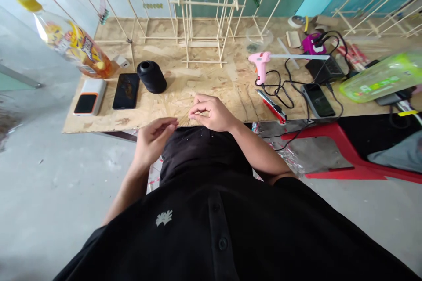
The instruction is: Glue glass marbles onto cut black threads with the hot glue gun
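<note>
At the near edge of a chipboard worktop [211,83], my left hand [153,140] and my right hand [211,112] meet just above my lap. Both hands are pinched on thin bamboo sticks [183,119] that run between them. The left fingers curl around the lower ends; the right thumb and fingers pinch the upper ends. A black spool of thread [151,77] stands a little beyond the hands on the board. A frame of thin wooden sticks [204,13] rises at the back of the board.
A black phone [126,91] and a white power bank [89,96] lie left of the spool, near a yellow-capped bottle [70,41]. To the right are a pink glue gun [260,63], a red cutter [272,106], another phone [317,100], cables, a green bottle [382,77] and a red plastic stool [349,153].
</note>
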A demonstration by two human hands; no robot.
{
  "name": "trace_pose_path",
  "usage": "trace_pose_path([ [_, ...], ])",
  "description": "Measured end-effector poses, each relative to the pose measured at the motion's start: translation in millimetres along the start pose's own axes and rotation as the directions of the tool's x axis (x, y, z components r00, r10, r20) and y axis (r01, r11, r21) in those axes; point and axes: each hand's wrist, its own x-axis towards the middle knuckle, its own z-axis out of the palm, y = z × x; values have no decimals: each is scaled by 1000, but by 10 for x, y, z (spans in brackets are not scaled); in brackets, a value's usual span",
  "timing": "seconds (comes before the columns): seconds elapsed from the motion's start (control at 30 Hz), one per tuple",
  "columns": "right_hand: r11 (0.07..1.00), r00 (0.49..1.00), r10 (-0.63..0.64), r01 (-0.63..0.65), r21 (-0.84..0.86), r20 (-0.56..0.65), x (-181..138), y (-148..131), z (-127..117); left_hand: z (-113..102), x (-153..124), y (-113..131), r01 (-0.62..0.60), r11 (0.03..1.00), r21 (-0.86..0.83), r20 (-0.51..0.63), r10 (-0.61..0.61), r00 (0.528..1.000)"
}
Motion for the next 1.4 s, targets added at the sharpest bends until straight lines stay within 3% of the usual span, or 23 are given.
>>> trace_pose_path([
  [0.1, 1000, 1000, 2, -1, 17, -23, 14, -21, -22, 278, 206, 66, 42, 963, -267, 142, -3, 990],
  [0.23, 999, 999, 6, -4, 41, -47, 18, -17, -36, 437, 376, 14, 185, 902, -390, 259, -86, 962],
  [0.37, 998, 998, 27, -24, 54, -60, 14, -9, -42, 446, 401, -5, 285, 877, -386, 254, -196, 947],
  [0.83, 984, 994, 88, -75, 164, -71, -10, 8, -120, 520, 377, 63, 282, 838, -468, 271, -168, 948],
  [0.93, 993, 985, 107, -98, 70, -136, -116, -105, -270, 561, 388, 61, 269, 820, -505, 237, -167, 957],
  [1.03, 974, 963, 128, -167, -151, -239, -372, -200, -576, 596, 401, 60, 255, 813, -524, 210, -167, 963],
  [1.13, 832, 900, 188, -358, -423, -392, -765, -187, -958, 617, 406, 54, 218, 814, -538, 171, -148, 974],
  [1.27, 425, 767, 277, -638, -642, -579, -1309, -25, -1336, 631, 412, 33, 186, 815, -549, 140, -130, 982],
  [1.33, 358, 759, 351, -650, -671, -548, -1507, 63, -1433, 646, 417, 30, 184, 815, -550, 137, -129, 982],
  [1.4, 370, 760, 395, -646, -668, -516, -1630, 119, -1481, 670, 421, 41, 184, 812, -554, 135, -131, 982],
])
